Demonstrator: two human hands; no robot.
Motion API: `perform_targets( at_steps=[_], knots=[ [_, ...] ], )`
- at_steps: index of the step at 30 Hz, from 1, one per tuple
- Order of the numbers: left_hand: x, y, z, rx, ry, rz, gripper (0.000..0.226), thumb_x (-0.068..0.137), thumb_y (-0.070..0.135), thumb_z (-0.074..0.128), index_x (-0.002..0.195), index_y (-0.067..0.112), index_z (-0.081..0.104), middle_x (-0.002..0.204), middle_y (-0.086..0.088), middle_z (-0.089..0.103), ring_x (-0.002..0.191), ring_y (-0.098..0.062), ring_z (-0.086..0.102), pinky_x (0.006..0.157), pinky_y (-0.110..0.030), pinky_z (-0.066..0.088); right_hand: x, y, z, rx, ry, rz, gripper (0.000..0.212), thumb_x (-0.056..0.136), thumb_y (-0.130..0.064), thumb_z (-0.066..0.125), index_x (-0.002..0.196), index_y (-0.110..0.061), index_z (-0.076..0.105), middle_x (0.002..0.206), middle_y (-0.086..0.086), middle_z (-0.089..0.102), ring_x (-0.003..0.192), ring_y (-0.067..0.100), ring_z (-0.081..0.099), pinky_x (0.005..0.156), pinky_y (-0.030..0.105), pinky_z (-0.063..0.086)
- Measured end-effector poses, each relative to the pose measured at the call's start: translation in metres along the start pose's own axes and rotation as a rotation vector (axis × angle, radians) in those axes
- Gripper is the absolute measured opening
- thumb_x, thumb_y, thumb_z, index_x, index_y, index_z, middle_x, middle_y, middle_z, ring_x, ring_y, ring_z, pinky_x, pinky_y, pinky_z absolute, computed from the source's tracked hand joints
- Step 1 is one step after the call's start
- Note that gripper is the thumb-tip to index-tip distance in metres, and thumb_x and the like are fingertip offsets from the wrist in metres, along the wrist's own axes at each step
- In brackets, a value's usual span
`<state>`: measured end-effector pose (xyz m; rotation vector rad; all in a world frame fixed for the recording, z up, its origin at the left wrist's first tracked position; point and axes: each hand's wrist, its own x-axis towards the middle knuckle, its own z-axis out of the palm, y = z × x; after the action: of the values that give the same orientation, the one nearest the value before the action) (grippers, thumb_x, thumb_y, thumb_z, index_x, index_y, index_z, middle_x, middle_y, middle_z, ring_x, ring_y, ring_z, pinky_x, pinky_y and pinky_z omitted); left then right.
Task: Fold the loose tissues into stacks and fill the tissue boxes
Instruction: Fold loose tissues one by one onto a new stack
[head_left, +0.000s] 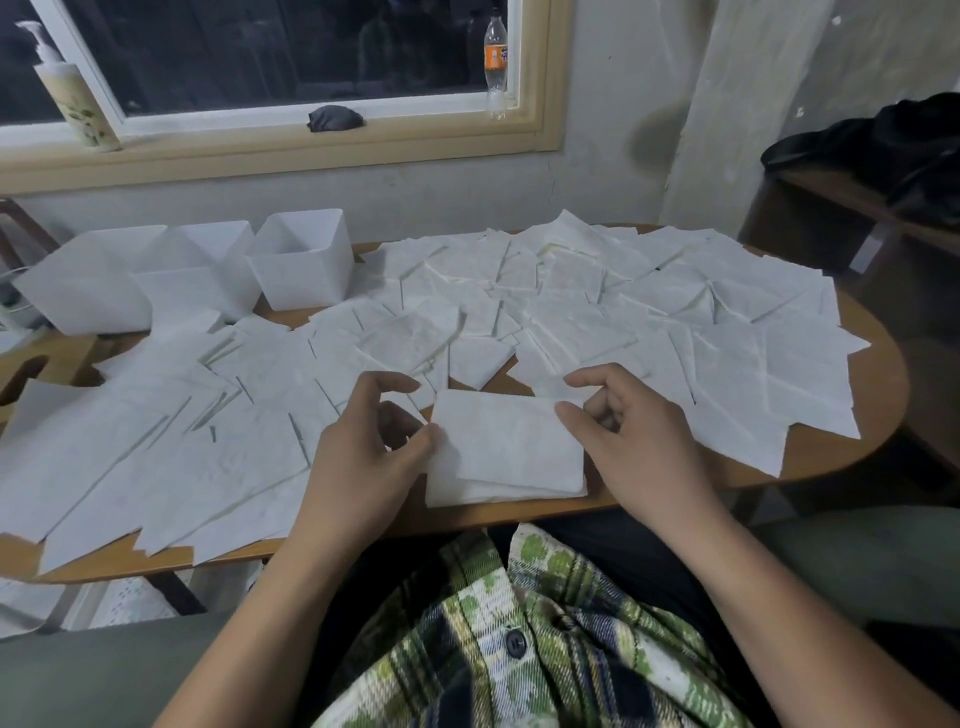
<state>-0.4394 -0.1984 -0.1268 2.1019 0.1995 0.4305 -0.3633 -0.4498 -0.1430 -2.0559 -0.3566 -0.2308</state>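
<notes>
Left grip (363, 441), right grip (618, 431): thumbs and curled fingers pinch opposite edges of the folded stack (506, 449), at the near edge of the desk (831, 457). Advice: square corners, press the crease flat. Loose tissues (623, 312) surround; open tissue boxes (304, 267) far left.

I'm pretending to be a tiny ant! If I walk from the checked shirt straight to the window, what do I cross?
Checked shirt → folded tissue stack → loose tissues spread on the table → dark bundle on the windowsill → window.
</notes>
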Motion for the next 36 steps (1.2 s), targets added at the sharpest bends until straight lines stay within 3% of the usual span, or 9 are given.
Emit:
perform_targets(
  at_steps=[13, 17, 24, 28, 31, 36],
  knots=[
    [-0.006, -0.009, 0.002, 0.146, -0.099, 0.021, 0.036, 0.093, 0.020, 0.071, 0.115, 0.042, 0.053, 0.079, 0.004, 0.072, 0.076, -0.012, 0.066, 0.070, -0.041, 0.055, 0.003, 0.006, 0.012, -0.204, -0.017, -0.064, 0.018, 0.100, -0.032, 0.074, 0.117, -0.025, 0.071, 0.070, -0.007, 0.065, 0.073, 0.008, 0.063, 0.067, 0.027, 0.053],
    [-0.005, -0.012, 0.003, 0.192, -0.114, 0.033, 0.038, 0.091, 0.021, 0.072, 0.116, 0.043, 0.053, 0.079, 0.008, 0.070, 0.076, -0.010, 0.066, 0.071, -0.042, 0.056, 0.001, 0.009, 0.011, -0.265, -0.014, -0.097, 0.020, 0.099, -0.036, 0.074, 0.117, -0.027, 0.069, 0.073, -0.009, 0.064, 0.077, 0.007, 0.062, 0.064, 0.016, 0.047],
    [-0.003, -0.016, 0.009, 0.241, -0.092, 0.146, 0.027, 0.086, 0.014, 0.072, 0.101, 0.033, 0.059, 0.084, 0.008, 0.062, 0.079, -0.012, 0.060, 0.071, -0.046, 0.054, -0.007, 0.020, -0.013, -0.338, 0.011, -0.196, 0.018, 0.099, -0.034, 0.069, 0.116, -0.028, 0.070, 0.097, -0.016, 0.060, 0.092, 0.006, 0.056, 0.089, 0.037, 0.053],
    [-0.004, -0.016, 0.016, 0.267, -0.098, 0.283, 0.028, 0.091, 0.014, 0.069, 0.105, 0.036, 0.061, 0.101, 0.017, 0.058, 0.086, -0.011, 0.058, 0.071, -0.030, 0.049, -0.020, 0.031, -0.030, -0.430, -0.023, -0.241, 0.017, 0.099, -0.023, 0.070, 0.116, -0.022, 0.072, 0.110, -0.015, 0.060, 0.106, 0.011, 0.057, 0.092, 0.042, 0.053],
    [-0.005, -0.018, 0.021, 0.297, -0.103, 0.332, 0.023, 0.095, 0.018, 0.068, 0.108, 0.036, 0.062, 0.105, 0.021, 0.056, 0.096, -0.008, 0.056, 0.076, -0.023, 0.044, -0.030, 0.037, -0.041, -0.455, -0.040, -0.235, 0.018, 0.100, -0.025, 0.069, 0.118, -0.023, 0.072, 0.113, -0.017, 0.058, 0.108, 0.011, 0.056, 0.092, 0.041, 0.052],
    [-0.003, -0.022, 0.024, 0.305, -0.128, 0.351, 0.020, 0.092, 0.023, 0.066, 0.107, 0.036, 0.062, 0.104, 0.019, 0.060, 0.102, -0.010, 0.055, 0.081, -0.031, 0.047, -0.046, 0.043, -0.053, -0.483, -0.110, -0.240, 0.029, 0.100, -0.048, 0.064, 0.121, -0.030, 0.071, 0.117, -0.023, 0.055, 0.112, 0.004, 0.052, 0.096, 0.035, 0.048]
  ],
)
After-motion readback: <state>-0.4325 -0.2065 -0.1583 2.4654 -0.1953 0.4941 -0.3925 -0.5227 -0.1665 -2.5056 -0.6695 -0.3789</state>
